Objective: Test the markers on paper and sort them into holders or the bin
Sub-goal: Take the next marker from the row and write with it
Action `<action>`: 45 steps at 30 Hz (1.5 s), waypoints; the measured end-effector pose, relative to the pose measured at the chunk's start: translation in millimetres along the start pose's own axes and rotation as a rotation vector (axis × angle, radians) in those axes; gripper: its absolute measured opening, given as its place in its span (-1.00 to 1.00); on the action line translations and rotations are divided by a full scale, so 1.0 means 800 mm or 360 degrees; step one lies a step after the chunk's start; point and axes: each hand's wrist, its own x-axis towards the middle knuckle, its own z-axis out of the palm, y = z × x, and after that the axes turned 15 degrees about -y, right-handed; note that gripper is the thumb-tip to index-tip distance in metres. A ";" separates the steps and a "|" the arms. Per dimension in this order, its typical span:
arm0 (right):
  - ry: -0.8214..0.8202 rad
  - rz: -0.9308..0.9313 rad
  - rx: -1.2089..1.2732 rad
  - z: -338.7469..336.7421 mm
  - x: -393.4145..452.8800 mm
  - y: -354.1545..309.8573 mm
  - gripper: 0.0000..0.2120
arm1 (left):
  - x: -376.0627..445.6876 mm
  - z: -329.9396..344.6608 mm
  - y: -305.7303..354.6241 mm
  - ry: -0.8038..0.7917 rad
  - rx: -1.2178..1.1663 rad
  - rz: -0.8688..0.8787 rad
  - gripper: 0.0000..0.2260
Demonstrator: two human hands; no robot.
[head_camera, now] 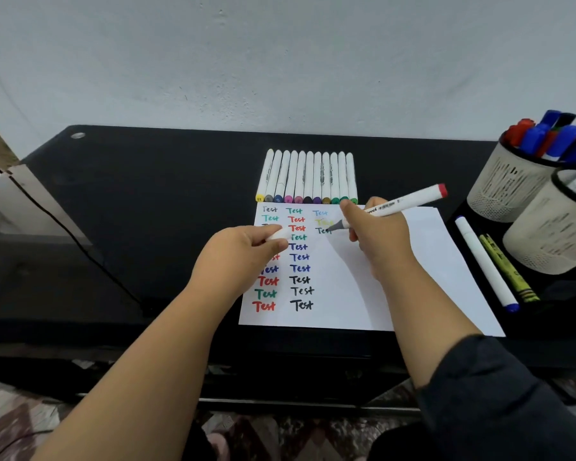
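Observation:
A white sheet of paper [353,294] lies on the black desk, covered with several "Test" words in different colours. My right hand [376,237] grips a white marker [403,202] with a red end cap, its dark tip touching the paper at a half-written "Test". My left hand [243,247] rests on the paper's left part and pinches a white marker cap [278,233]. A row of several white markers [310,176] lies side by side just beyond the paper.
Two beige mesh holders stand at the right: the far one [509,188] holds several red and blue markers, the near one [552,234] holds a few white ones. A white marker [482,261] and a yellow crayon [506,267] lie in a black tray [559,294] beside them.

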 end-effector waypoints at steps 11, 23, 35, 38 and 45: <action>-0.0056 -0.0066 -0.0370 0.015 0.009 0.017 -0.65 | 0.013 0.008 -0.010 0.0030 0.0095 -0.0030 -0.63; -0.0018 -0.0116 -0.0447 0.014 0.010 0.021 -0.64 | 0.015 0.016 -0.001 0.0035 0.0038 0.0025 -0.64; 0.0080 -0.0152 -0.0491 0.014 0.008 0.020 -0.65 | 0.014 0.017 -0.002 0.0033 0.0014 0.0024 -0.64; 0.0074 -0.0168 -0.0496 0.013 0.007 0.020 -0.65 | 0.013 0.017 -0.002 0.0032 0.0013 0.0022 -0.64; 0.0111 -0.0178 -0.0448 0.013 0.004 0.019 -0.64 | 0.011 0.018 -0.001 0.0025 0.0017 0.0011 -0.65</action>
